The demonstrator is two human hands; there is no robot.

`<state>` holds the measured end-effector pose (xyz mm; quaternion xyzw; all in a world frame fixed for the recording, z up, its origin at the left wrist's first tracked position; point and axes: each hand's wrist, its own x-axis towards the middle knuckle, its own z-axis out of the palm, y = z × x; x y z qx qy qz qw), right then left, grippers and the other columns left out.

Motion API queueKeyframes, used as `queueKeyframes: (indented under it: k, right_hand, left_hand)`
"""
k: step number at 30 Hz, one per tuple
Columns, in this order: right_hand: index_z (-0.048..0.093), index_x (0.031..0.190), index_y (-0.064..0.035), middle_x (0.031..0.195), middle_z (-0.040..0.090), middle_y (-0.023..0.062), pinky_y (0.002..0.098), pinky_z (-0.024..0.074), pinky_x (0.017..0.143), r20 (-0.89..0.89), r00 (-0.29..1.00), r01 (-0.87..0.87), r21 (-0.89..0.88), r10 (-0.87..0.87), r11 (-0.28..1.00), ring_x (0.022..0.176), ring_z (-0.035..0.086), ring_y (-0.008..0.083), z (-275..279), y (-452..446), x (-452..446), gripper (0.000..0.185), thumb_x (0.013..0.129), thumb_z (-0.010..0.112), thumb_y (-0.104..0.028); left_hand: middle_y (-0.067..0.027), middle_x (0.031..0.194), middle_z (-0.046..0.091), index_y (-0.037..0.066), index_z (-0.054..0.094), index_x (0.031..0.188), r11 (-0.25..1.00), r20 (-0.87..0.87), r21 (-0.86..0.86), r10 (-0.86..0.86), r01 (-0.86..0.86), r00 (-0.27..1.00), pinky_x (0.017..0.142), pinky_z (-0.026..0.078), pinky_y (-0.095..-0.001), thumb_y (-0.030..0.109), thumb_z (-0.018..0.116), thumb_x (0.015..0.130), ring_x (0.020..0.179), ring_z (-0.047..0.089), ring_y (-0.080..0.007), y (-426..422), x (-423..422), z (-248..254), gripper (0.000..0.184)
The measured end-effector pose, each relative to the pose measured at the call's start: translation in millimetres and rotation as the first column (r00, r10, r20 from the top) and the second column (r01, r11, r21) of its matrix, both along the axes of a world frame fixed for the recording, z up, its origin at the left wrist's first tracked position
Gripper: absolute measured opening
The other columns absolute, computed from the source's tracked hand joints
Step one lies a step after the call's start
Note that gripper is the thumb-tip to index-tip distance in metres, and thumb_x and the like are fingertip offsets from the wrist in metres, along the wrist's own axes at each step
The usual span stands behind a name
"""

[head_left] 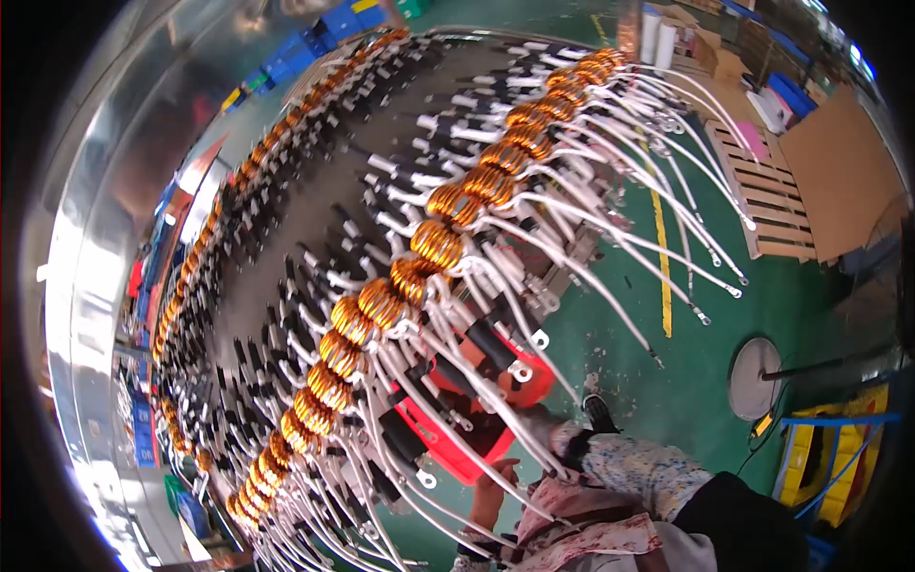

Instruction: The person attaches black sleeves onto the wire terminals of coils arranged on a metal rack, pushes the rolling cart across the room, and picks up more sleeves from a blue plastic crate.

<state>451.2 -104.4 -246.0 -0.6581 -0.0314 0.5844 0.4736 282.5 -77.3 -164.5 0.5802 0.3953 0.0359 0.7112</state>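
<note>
Red bin (464,464) partly hidden, copper-coloured coils (437,246) in rows, white-leaded

There are two rows of copper-wound coils (437,245), over a dozen in the nearer, and dozens of white leads (493,396); one red bin (457,456), one wooden pallet (770,195), two white rolls (664,46), one round base (753,377).

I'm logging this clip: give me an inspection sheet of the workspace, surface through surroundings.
Surface: dark tabletop, coil rows along its long edges.
Job's things: copper-wound coils; white leads hanging outward, some ending in ring terminals; red container behind the near leads.
Clutter: cardboard by a wooden pallet.
Hands: left hand at the red container; right hand blurred, partly hidden by leads. Grip unclear for both.
Cables: thin dark cable near a round base.
Surroundings: green floor, yellow line.
</note>
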Motion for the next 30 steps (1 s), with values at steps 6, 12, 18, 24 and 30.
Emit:
queueKeyframes:
  k: [6, 12, 18, 24, 30]
  right_hand:
    - [0.057, 0.095, -0.0051, 0.079, 0.059, 0.0044, 0.0346, 0.0478, 0.062, -0.158, 0.972, -0.133, 0.238, 0.173, 0.962, 0.071, 0.057, 0.0178, -11, 52, -2, 0.038, 0.069, 0.069, -0.03]
    - [0.051, 0.109, -0.0062, 0.088, 0.057, 0.0014, 0.0261, 0.0467, 0.063, -0.217, 0.965, -0.025, 0.482, 0.146, 0.876, 0.076, 0.054, 0.0115, -17, 3, 5, 0.038, 0.08, 0.061, -0.029]
    - [0.059, 0.085, -0.0046, 0.077, 0.062, 0.0101, 0.0348, 0.0491, 0.059, 0.929, 0.124, -0.659, -0.186, 0.349, 0.729, 0.066, 0.059, 0.0266, -113, -99, 66, 0.021, 0.069, 0.061, -0.018]
    - [0.063, 0.068, -0.0058, 0.07, 0.061, 0.0147, 0.0417, 0.0474, 0.062, 0.807, 0.265, -0.558, -0.318, 0.528, 0.766, 0.069, 0.06, 0.0324, -152, -236, 145, 0.015, 0.067, 0.057, -0.019]
    - [0.062, 0.074, -0.0085, 0.074, 0.061, 0.0133, 0.0417, 0.0461, 0.063, 0.874, 0.246, -0.275, -0.352, 0.419, 0.895, 0.072, 0.058, 0.033, -236, -384, 242, 0.02, 0.071, 0.055, -0.027]
  left_hand:
    - [-0.0002, 0.068, 0.052, 0.0, 0.055, 0.104, 0.996, -0.009, -0.064, 0.059, -0.059, 0.998, 0.058, 0.036, -0.0196, 0.016, 0.048, 0.088, 0.062, 0.045, -0.006, 0, -2, 16, 0.024]
    - [-0.0001, 0.065, 0.053, 0.0, 0.057, 0.102, 0.992, -0.021, -0.12, 0.043, -0.045, 0.999, 0.052, 0.036, -0.0195, 0.014, 0.049, 0.088, 0.057, 0.046, -0.0064, 6, -6, -36, 0.022]
    - [-0.0027, 0.077, 0.052, -0.001, 0.055, 0.104, 0.994, -0.067, -0.054, -0.101, 0.098, 0.993, 0.06, 0.039, -0.0241, 0.024, 0.049, 0.088, 0.067, 0.047, -0.0112, -13, 31, 3, 0.03]
    - [-0.0044, 0.081, 0.054, -0.001, 0.055, 0.104, 0.98, -0.183, 0.037, -0.185, 0.195, 0.965, 0.064, 0.041, -0.0251, 0.023, 0.049, 0.088, 0.072, 0.049, -0.0128, -78, 89, 25, 0.03]
    - [-0.0062, 0.086, 0.057, -0.002, 0.054, 0.105, 0.898, -0.17, 0.216, -0.353, 0.384, 0.92, 0.067, 0.042, -0.026, 0.023, 0.049, 0.088, 0.077, 0.052, -0.0144, -146, 187, 24, 0.03]
